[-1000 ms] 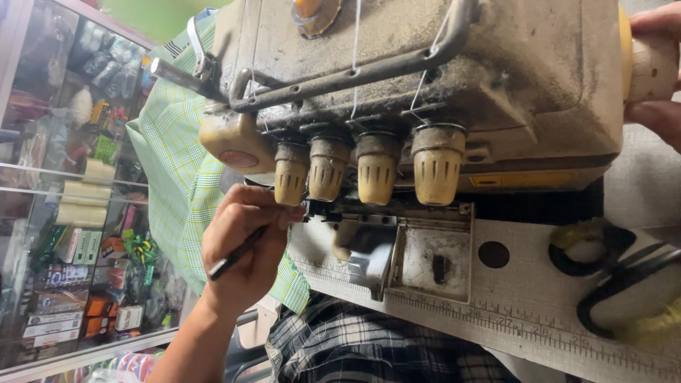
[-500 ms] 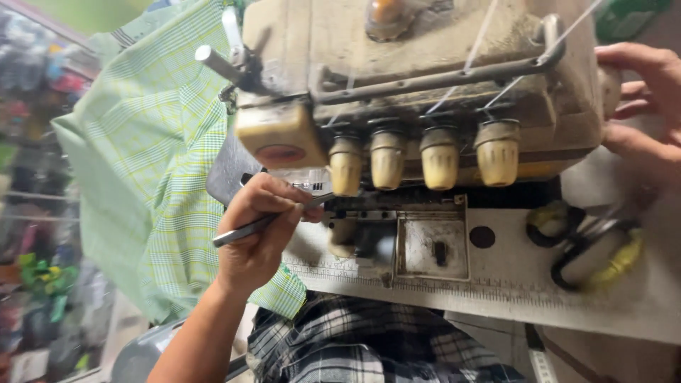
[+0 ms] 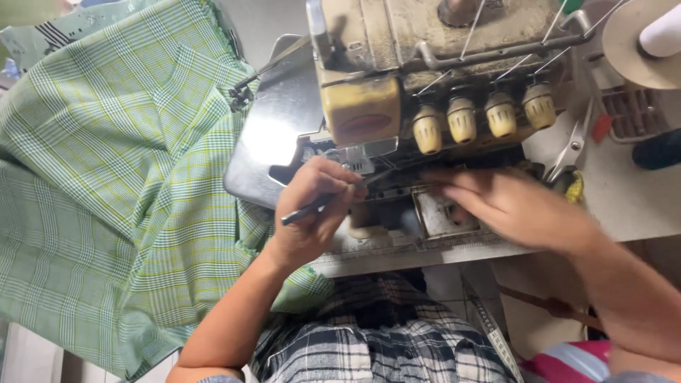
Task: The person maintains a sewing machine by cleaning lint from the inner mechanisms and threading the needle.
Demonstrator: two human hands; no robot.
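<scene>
my left hand [image 3: 312,206] pinching thin metal tweezers [image 3: 319,203] at the sewing machine's [image 3: 425,78] open front, my right hand [image 3: 507,206] blurred and flat there — fingers loosely spread, holding nothing i can see — four yellow knobs [image 3: 482,117] above, green checked cloth [image 3: 120,177] left, scissors [image 3: 571,149] right

Right hand [image 3: 511,206] now down at the machine's [image 3: 425,85] front.

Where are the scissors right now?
In the head view, the scissors lie on the table at right, beside the sewing machine, just beyond the right hand.
</scene>
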